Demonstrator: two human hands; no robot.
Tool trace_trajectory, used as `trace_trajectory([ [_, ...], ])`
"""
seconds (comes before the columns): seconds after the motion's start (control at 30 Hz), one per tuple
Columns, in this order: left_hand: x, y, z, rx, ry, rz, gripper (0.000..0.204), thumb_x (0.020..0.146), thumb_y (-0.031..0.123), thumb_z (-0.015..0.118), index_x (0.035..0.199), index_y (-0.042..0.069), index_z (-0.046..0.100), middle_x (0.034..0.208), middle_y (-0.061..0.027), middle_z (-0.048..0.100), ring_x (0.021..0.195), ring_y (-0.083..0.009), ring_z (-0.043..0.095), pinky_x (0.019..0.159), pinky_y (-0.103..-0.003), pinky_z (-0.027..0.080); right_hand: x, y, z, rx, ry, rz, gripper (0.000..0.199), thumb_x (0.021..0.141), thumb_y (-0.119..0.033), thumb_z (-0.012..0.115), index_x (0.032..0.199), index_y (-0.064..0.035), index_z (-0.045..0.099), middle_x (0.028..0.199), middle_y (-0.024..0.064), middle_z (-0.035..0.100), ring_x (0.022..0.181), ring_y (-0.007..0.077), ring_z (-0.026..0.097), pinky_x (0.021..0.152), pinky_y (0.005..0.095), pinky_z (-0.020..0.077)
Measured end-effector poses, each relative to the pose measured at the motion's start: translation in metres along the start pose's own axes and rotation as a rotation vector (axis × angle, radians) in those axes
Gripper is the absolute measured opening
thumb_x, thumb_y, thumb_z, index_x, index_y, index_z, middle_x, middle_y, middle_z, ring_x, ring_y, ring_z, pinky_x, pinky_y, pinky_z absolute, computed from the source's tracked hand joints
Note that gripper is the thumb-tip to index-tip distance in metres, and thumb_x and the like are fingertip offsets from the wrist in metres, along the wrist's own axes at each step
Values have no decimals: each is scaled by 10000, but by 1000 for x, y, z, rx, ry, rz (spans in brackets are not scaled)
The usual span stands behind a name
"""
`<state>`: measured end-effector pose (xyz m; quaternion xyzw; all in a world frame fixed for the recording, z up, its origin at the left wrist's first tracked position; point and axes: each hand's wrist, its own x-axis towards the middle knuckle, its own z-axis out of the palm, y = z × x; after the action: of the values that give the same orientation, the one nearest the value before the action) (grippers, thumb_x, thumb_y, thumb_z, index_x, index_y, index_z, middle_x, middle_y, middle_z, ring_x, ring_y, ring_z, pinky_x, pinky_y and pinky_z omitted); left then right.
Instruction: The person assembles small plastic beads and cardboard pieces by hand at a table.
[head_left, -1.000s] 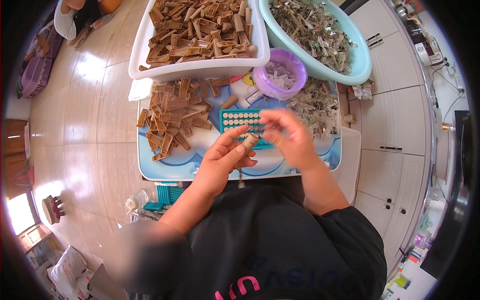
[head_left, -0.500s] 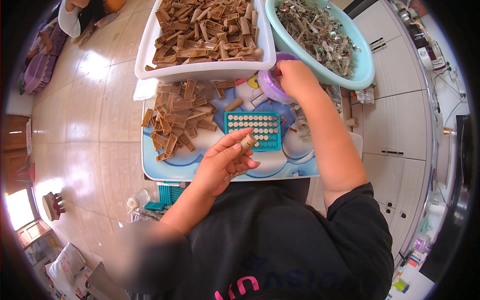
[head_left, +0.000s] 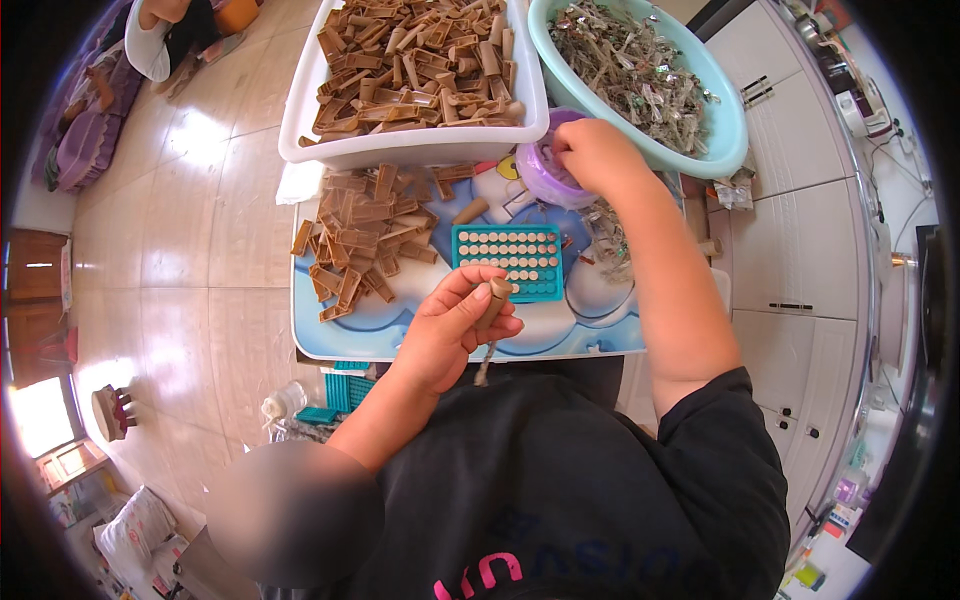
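My left hand (head_left: 462, 318) is closed on a short brown tube (head_left: 492, 304), held above the near edge of a teal tray (head_left: 547, 294). A thin pale strand (head_left: 485, 366) dangles beneath that hand. Rows of small round cream pieces (head_left: 507, 250) fill most of the tray's slots. To the upper right, my right hand (head_left: 597, 155) reaches into a purple bowl (head_left: 548, 187), where its fingertips and whatever they touch cannot be made out. A loose brown tube (head_left: 470, 211) lies between the tray and a heap of brown trough-like pieces (head_left: 352, 235).
At the back stands a white tub (head_left: 420, 148) full of brown pieces. Beside it a light-blue basin (head_left: 735, 150) holds clear, shiny scraps (head_left: 640, 75). Loose scraps (head_left: 606, 240) lie right of the tray. White cabinets (head_left: 790, 240) flank the table's right side.
My right hand has gone a little deeper into the purple bowl. The brown tube in my left hand is now more upright, and the strand hangs lower beneath it.
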<state>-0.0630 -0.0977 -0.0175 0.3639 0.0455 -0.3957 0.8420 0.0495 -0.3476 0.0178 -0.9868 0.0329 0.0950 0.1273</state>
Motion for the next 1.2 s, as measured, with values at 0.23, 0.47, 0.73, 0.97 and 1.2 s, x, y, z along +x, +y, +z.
trace_trajectory([
  [0.23, -2, -1, 4, 6, 39, 16, 270, 933, 193, 487, 1163, 51, 503, 936, -65, 583, 838, -176, 609, 808, -350, 518, -30, 3, -2, 589, 244, 113, 106, 809, -57, 588, 870, -4, 657, 761, 71, 652, 617, 123, 603, 560, 275, 471],
  [0.47, -3, -2, 1, -148, 19, -40, 282, 929, 179, 488, 1160, 18, 499, 978, -72, 583, 884, -176, 599, 873, -366, 492, -68, -13, 14, 817, 498, -83, 160, 769, -86, 673, 905, -2, 662, 767, 64, 659, 695, 104, 616, 633, 254, 486],
  [0.73, 4, -9, -6, -297, -42, -87, 242, 911, 130, 500, 1129, 26, 512, 1019, -92, 609, 971, -201, 604, 927, -382, 469, -137, -50, 64, 981, 437, -316, 94, 771, 28, 669, 862, 10, 656, 814, 49, 590, 686, 96, 544, 632, 211, 445],
  [0.97, 7, -17, -6, -324, -79, -50, 233, 908, 124, 511, 1116, 20, 518, 1039, -100, 608, 970, -205, 610, 950, -372, 455, -153, -56, 76, 1191, 378, -221, 79, 805, 15, 641, 883, 28, 634, 849, 75, 598, 682, 109, 572, 589, 213, 468],
  [1.2, 5, -19, -5, -276, -28, -21, 215, 902, 110, 516, 1098, 21, 526, 1033, -104, 611, 975, -210, 607, 965, -375, 439, -155, -54, 77, 916, 513, -360, 86, 802, 36, 621, 886, 21, 628, 834, 98, 619, 700, 153, 602, 615, 236, 484],
])
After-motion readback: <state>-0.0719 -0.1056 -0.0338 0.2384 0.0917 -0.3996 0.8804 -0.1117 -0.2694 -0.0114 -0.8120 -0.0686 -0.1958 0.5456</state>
